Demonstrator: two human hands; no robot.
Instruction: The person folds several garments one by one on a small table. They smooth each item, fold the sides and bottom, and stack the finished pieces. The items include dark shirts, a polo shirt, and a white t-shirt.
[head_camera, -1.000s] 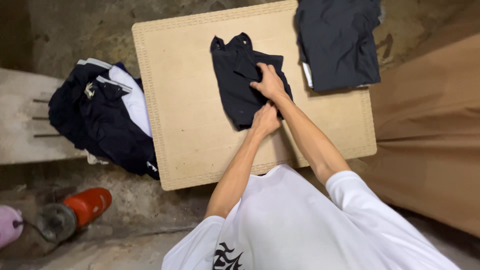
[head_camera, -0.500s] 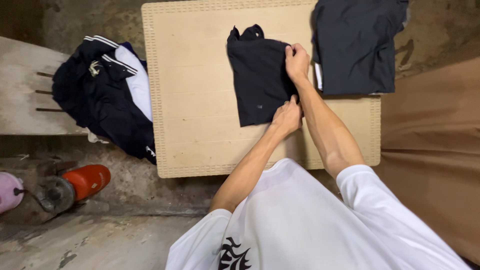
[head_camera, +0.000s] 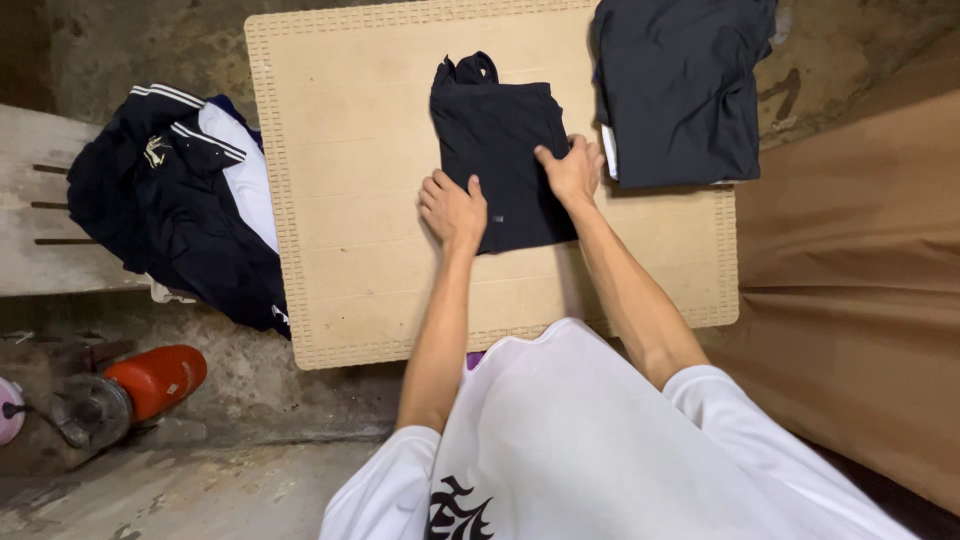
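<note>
While both hands press flat on it, the folded black garment (head_camera: 500, 150) lies on the tan board (head_camera: 350, 200) with its long axis running away from the person, its bunched end pointing to the far edge. Left hand (head_camera: 452, 208) rests open-palmed on the near left edge; right hand (head_camera: 572, 172) lies on the right edge, fingers spread, neither clenching cloth. Most of the garment stretches beyond and between the hands. Just right of the right hand sits a stack of dark folded clothes (head_camera: 680, 90).

White short-sleeved T-shirt (head_camera: 590, 440) with black print, bare forearms
</note>
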